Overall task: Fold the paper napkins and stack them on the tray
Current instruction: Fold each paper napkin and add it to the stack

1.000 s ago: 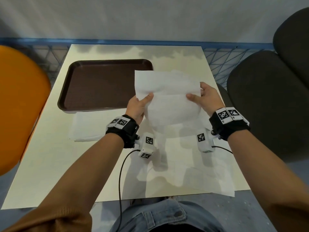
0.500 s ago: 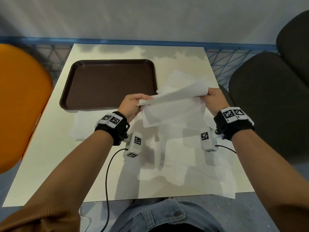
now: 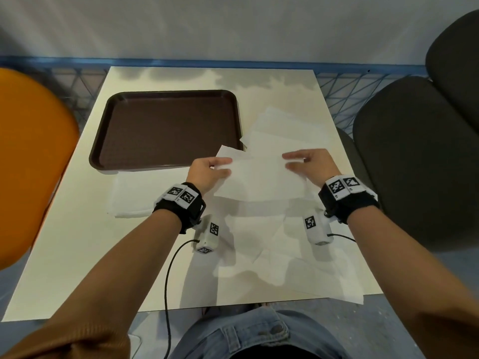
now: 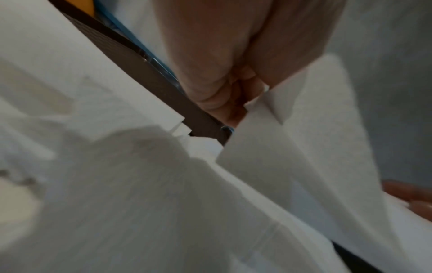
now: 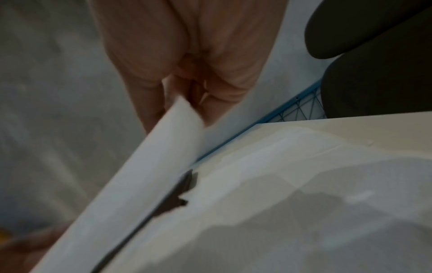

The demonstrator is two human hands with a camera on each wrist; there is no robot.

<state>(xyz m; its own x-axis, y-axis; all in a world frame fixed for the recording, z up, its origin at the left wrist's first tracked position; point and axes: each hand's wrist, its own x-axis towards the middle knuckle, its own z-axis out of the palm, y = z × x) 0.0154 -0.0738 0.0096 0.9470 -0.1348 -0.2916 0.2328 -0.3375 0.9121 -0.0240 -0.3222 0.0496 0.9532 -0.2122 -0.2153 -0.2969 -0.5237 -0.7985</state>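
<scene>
The left hand (image 3: pixel 207 172) and the right hand (image 3: pixel 309 164) hold one white paper napkin (image 3: pixel 259 177) between them, doubled over and lifted above the cream surface (image 3: pixel 77 242). The left thumb and fingers (image 4: pixel 224 99) pinch the napkin's left end, where the left wrist view shows two layers meeting at the corner. The right fingers (image 5: pixel 149 103) curl round the napkin's right end, with the sheet's edge tucked between thumb and fingers in the right wrist view (that picture is blurred, so the exact fingertip contact is hard to read). The napkin's far left corner overlaps the near right corner of the brown tray (image 3: pixel 166 128), which lies flat on the far left part of the surface with nothing on it.

Loose unfolded napkins (image 3: pixel 285 130) lie spread to the right of the tray, and more sheets (image 3: pixel 272 255) cover the near right part of the surface beneath the forearms, one hanging over the near edge. A flat pile of napkins (image 3: pixel 129 198) sits just in front of the tray, near the left wrist. An orange chair (image 3: pixel 28 156) stands at the left and a dark chair (image 3: pixel 414 156) at the right.
</scene>
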